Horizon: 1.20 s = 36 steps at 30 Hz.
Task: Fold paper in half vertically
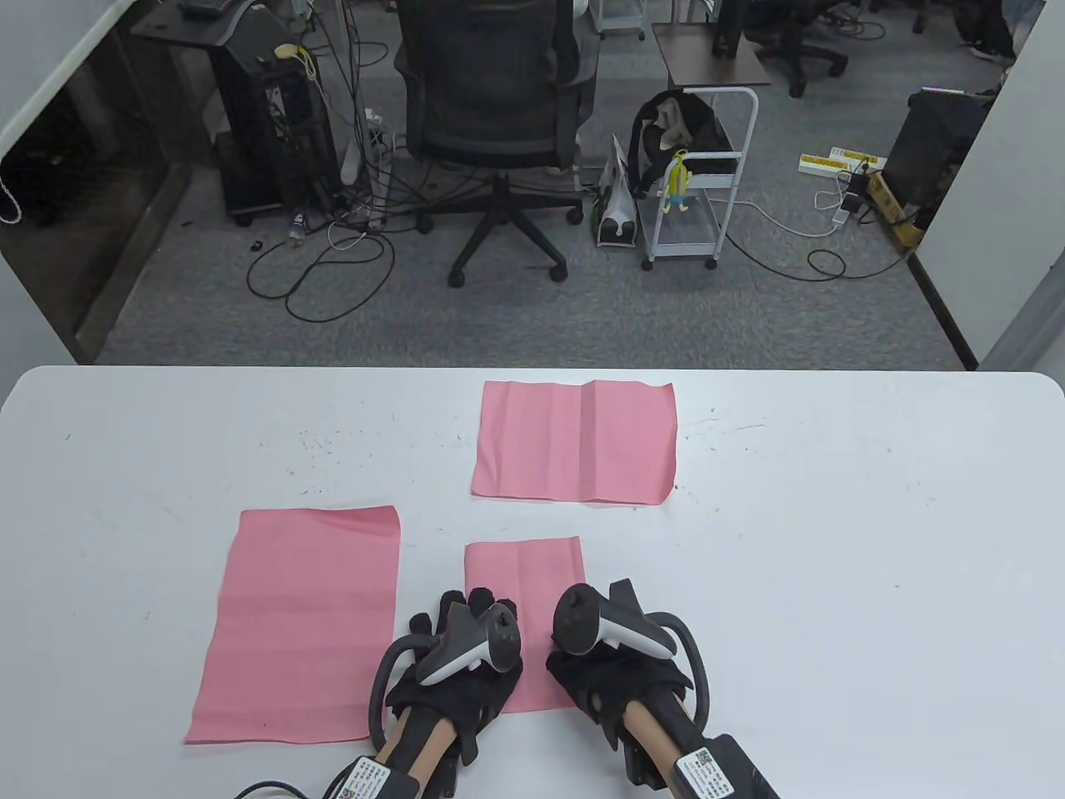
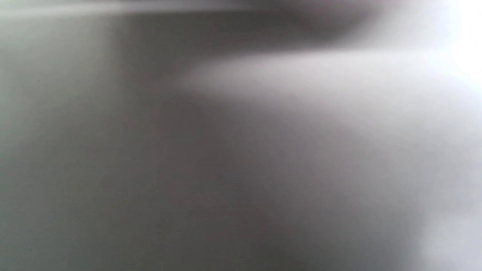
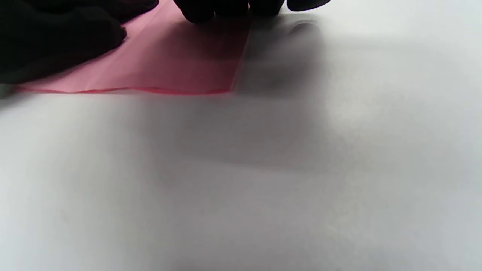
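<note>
Nearest the tabletop's [image 1: 832,541] front edge, both hands lie side by side on a narrow folded pink paper [image 1: 524,574], the landmark here. The left hand [image 1: 453,666] rests on the paper's near left corner with its gloved fingers spread flat and pointing away from the person; it grasps nothing. The right hand [image 1: 611,657] presses down at the paper's right edge, but its fingers are hidden under the tracker [image 1: 603,628] in the table view. In the right wrist view, dark fingertips [image 3: 229,7] touch down on the pink sheet [image 3: 169,64] close to its edge, and its near edge shows two layers lying one on the other. Whether those fingers lie straight or curled I cannot tell. The left wrist view is only a grey blur.

The folded paper lies flat, longer front to back, its far end free of both hands.

Left of the folded paper, just beside it but apart, a larger pink sheet [image 1: 299,624] lies flat and unfolded. Beyond the folded paper and slightly right of it, a wider pink sheet [image 1: 574,441] lies with upright creases across it.

Further still, past the tabletop's far edge, a black office chair [image 1: 495,108] stands on grey carpet, with a white wire cart [image 1: 699,191] to its right.
</note>
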{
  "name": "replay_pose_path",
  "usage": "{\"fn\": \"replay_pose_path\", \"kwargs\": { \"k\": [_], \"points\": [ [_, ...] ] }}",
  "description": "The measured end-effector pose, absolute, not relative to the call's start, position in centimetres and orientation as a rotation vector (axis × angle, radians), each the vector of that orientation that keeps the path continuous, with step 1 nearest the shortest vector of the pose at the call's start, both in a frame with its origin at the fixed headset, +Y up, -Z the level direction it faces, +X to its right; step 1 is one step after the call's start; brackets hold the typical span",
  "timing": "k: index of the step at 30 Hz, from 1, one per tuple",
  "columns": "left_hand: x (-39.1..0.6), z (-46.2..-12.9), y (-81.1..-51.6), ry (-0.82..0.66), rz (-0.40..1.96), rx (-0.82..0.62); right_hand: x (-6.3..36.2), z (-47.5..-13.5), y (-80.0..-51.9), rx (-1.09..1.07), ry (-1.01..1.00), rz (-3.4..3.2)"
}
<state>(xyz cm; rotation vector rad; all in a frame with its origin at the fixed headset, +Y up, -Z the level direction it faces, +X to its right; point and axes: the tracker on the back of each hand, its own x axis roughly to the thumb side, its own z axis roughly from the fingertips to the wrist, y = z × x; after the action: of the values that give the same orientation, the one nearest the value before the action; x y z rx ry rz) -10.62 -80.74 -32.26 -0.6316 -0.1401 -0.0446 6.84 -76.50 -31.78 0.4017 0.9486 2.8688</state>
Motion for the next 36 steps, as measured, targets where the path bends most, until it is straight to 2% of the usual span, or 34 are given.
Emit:
{"fn": "replay_pose_path", "kwargs": {
  "k": [12, 21, 27, 32, 36],
  "points": [
    [-10.6, -32.3, -80.7, -0.139, -0.044, -0.631, 7.3, -26.2, -76.5, 0.561, 0.958, 2.892],
    [-10.6, -32.2, -80.7, -0.139, -0.044, -0.630, 7.5, -26.3, -76.5, 0.538, 0.964, 2.860],
    [-10.6, -32.2, -80.7, -0.140, -0.043, -0.630, 8.6, -28.4, -75.7, 0.437, 1.004, 2.660],
    [-10.6, -32.2, -80.7, -0.140, -0.043, -0.630, 9.3, -32.2, -75.9, 0.169, 0.925, 2.631],
    [-10.7, -32.2, -80.7, -0.141, -0.041, -0.629, 9.6, -35.0, -77.5, -0.038, 0.887, 2.583]
  ]
}}
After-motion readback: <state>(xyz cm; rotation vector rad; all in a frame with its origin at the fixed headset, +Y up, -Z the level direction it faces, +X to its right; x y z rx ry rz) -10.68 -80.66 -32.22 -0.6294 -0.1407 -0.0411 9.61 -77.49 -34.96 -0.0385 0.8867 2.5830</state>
